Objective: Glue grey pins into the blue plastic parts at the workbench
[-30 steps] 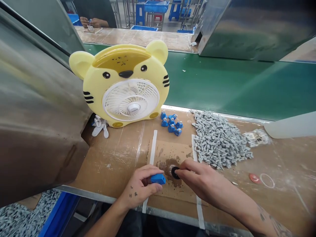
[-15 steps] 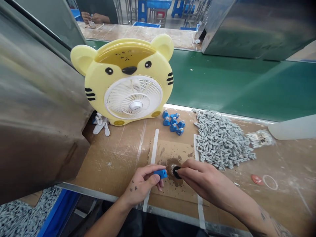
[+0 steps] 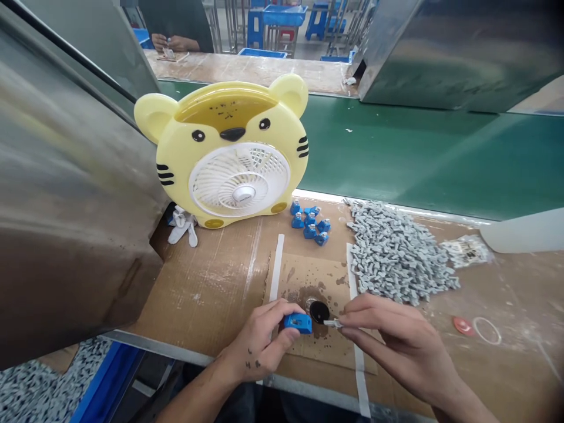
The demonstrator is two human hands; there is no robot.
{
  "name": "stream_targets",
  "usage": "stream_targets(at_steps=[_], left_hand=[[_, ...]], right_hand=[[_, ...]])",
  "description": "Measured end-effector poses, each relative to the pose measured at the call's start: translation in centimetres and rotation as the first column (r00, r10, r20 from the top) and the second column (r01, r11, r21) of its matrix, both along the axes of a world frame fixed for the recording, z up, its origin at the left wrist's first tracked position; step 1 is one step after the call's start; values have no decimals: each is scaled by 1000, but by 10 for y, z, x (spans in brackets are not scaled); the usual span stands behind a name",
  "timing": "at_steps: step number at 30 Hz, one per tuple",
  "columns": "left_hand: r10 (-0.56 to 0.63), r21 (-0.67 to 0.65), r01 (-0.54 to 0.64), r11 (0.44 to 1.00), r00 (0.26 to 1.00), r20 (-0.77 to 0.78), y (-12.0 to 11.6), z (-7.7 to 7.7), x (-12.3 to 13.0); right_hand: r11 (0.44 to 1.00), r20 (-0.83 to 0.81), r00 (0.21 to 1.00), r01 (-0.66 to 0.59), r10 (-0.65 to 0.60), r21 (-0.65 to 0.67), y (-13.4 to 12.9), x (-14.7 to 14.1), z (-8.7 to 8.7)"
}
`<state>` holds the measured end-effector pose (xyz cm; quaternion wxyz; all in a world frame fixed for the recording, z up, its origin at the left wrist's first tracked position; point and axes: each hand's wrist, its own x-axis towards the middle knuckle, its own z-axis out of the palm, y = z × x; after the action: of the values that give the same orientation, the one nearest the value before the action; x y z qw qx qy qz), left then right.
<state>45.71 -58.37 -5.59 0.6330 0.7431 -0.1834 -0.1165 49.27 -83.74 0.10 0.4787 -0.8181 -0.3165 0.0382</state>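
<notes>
Between the thumb and fingers of my left hand (image 3: pixel 268 338) is a small blue plastic block (image 3: pixel 298 322), a slot showing on its upper face. My right hand (image 3: pixel 392 343) pinches a small grey plastic piece (image 3: pixel 333 323), its narrow end pointing left at the block; a short gap separates the two. Just behind them sits a small round container (image 3: pixel 319 312) with a dark inside, on a stained cardboard sheet (image 3: pixel 299 270) held by white tape. Several blue blocks with pale tips (image 3: pixel 310 223) stand farther back. A heap of grey pieces (image 3: pixel 396 252) lies to the right.
A yellow animal-faced fan (image 3: pixel 233 126) stands at the back left beside a metal panel (image 3: pixel 74 194). Beyond runs a green belt (image 3: pixel 423 158). A red disc (image 3: pixel 463 326), a white ring (image 3: pixel 487 331) and a plastic bag (image 3: pixel 467 249) lie right. Another person's hands (image 3: pixel 176 43) work across the belt.
My right hand has moved right, away from the round container, and the grey piece now shows in its fingers. My left hand has shifted slightly right and turned the blue block slot-up.
</notes>
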Motion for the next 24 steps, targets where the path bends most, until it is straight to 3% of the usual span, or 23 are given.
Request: stream_targets(at_steps=[5, 12, 19, 24], left_hand=[[8, -2, -8, 1000, 1000, 1, -4, 5, 0], [-1, -10, 1, 1000, 999, 34, -10, 13, 0], [-64, 106, 49, 993, 987, 146, -10, 40, 5], [-80, 149, 48, 988, 974, 214, -10, 43, 8]], right_hand=[[997, -11, 1000, -3, 4, 76, 12, -4, 2], [996, -78, 995, -49, 55, 79, 17, -2, -1], [976, -110, 993, -23, 48, 216, 19, -7, 1], [965, -88, 996, 23, 0, 262, 23, -7, 0]])
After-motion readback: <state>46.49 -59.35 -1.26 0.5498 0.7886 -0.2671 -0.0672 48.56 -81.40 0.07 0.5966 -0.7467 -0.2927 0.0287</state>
